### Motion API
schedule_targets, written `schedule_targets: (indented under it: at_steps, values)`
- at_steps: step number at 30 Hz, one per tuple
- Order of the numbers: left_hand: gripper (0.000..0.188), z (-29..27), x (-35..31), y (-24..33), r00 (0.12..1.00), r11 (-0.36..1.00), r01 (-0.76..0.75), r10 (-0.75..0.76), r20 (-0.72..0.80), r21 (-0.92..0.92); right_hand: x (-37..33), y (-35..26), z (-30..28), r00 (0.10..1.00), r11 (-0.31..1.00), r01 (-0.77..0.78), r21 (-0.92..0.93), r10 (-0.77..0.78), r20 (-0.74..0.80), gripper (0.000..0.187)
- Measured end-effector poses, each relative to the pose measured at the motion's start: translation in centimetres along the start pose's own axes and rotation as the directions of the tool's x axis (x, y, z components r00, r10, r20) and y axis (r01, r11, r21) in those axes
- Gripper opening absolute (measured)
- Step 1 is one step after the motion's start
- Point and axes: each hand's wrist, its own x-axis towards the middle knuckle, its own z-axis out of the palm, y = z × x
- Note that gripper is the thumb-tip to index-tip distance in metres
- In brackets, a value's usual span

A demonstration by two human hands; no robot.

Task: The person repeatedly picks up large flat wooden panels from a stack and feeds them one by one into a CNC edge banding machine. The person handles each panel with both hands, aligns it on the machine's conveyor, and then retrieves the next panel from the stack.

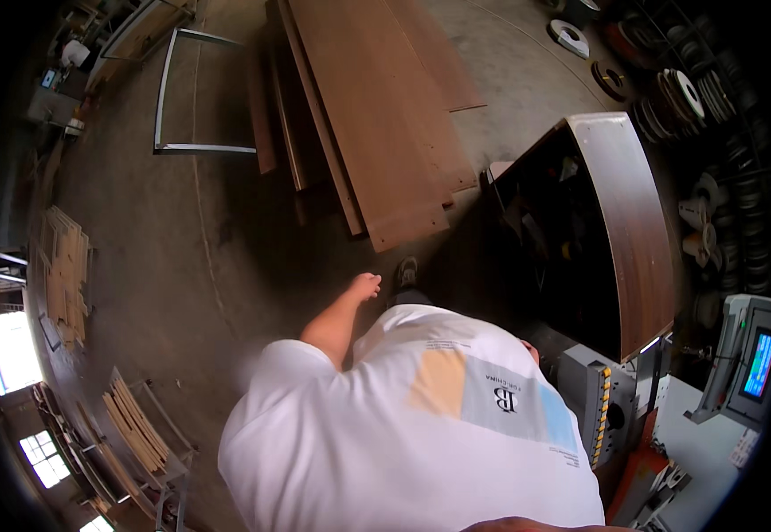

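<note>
My left hand [367, 285] hangs in front of me above the floor, its fingers loosely curled in with nothing showing in them. Ahead of it lies the near end of a stack of long brown wooden boards [376, 124], and hand and boards are apart. Of my right hand [530, 351] only a small part shows past the side of my white shirt; its fingers are hidden. On that side stands a dark wooden cabinet-like box [629, 222] with an open, shadowed inside holding small items.
At the right is a grey machine [585, 399] with a yellow-and-black strip and a lit control screen [759, 363]. Rolls of edging strip [669, 106] fill racks behind. A metal frame [162, 97] stands left of the boards. Light wooden strips [135, 426] are stacked at the left.
</note>
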Motion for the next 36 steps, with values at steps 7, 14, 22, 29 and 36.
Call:
schedule_targets:
  at_steps: [7,14,22,29,36]
  values:
    - [0.041,-2.4,10.1,-1.1,0.942,0.990,-0.122,0.140,-0.306,0.078,0.1,-12.4,4.7,0.991,0.979,-0.014,-0.204,0.040,0.124,0.029]
    - [0.067,-1.8,12.1,6.7,0.943,0.892,0.159,-0.264,-0.201,-0.422,-3.9,-10.1,4.3,0.967,0.960,-0.211,-0.182,0.232,0.105,0.033]
    - [0.086,-1.9,11.4,8.0,0.944,0.881,0.139,-0.256,-0.209,-0.453,-5.8,-15.2,2.5,0.968,0.932,-0.199,-0.304,0.235,0.086,0.034]
    - [0.083,-0.8,3.0,13.2,0.924,0.913,-0.085,-0.078,-0.375,-0.400,4.9,-21.9,4.6,0.960,0.997,-0.035,-0.071,0.053,0.276,0.026]
    - [0.064,7.5,-6.4,27.2,0.955,0.743,-0.220,0.031,-0.296,-0.632,11.7,-32.8,7.9,0.862,0.968,-0.135,0.211,0.009,0.507,0.053]
